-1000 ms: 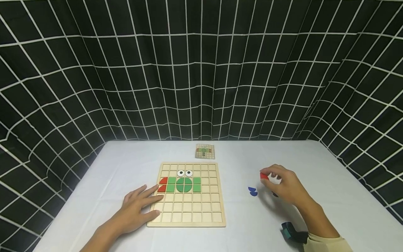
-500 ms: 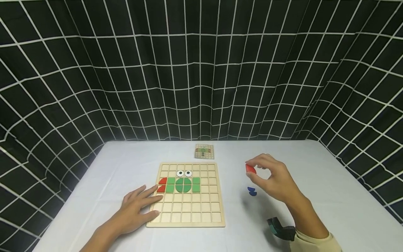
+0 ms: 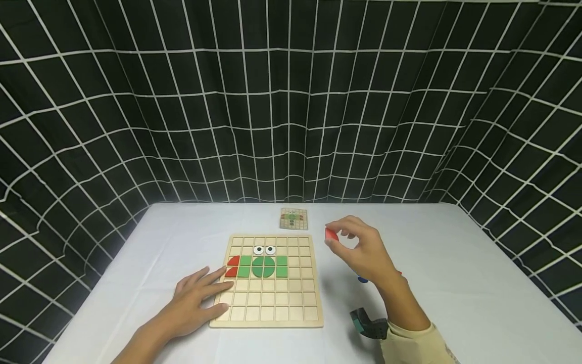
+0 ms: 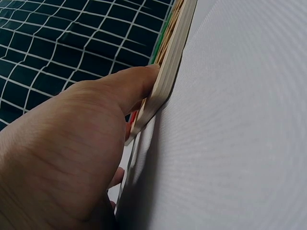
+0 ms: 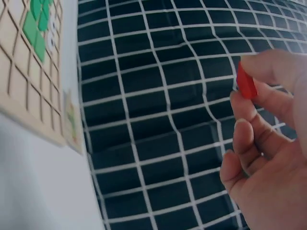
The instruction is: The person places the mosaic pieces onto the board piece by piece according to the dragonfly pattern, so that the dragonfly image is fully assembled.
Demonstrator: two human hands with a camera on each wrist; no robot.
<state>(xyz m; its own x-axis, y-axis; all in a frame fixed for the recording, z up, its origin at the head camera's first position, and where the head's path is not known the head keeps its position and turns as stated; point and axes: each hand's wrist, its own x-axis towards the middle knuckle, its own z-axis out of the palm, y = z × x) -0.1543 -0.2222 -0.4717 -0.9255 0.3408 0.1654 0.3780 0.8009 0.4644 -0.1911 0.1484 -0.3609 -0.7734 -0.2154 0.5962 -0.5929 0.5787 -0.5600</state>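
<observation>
My right hand (image 3: 364, 247) pinches a red quarter-circle tile (image 3: 331, 235) between thumb and fingertips, raised above the table just right of the board. The right wrist view shows that red tile (image 5: 246, 84) nearly edge-on, the other fingers curled below it. My left hand (image 3: 193, 301) rests with spread fingers on the left edge of a wooden grid board (image 3: 268, 324). On the board lie two red quarter-circle tiles (image 3: 231, 272), green square tiles (image 3: 282, 266), a green circle (image 3: 263, 267) of several pieces and two white eye tiles (image 3: 258, 249). Close up, the left thumb (image 4: 139, 84) presses the board's rim.
Behind the board lies a small pattern card (image 3: 293, 219). A blue piece (image 3: 362, 279) is partly hidden under the right hand, and a red bit (image 3: 399, 273) peeks out beside the wrist. A dark wrist device (image 3: 373, 327) hangs off the right forearm. A black gridded curtain (image 3: 291, 101) encloses the table.
My right hand has carried the red tile leftward and slightly upward, from near the blue pieces toward the board's right edge. The left hand stays on the board.
</observation>
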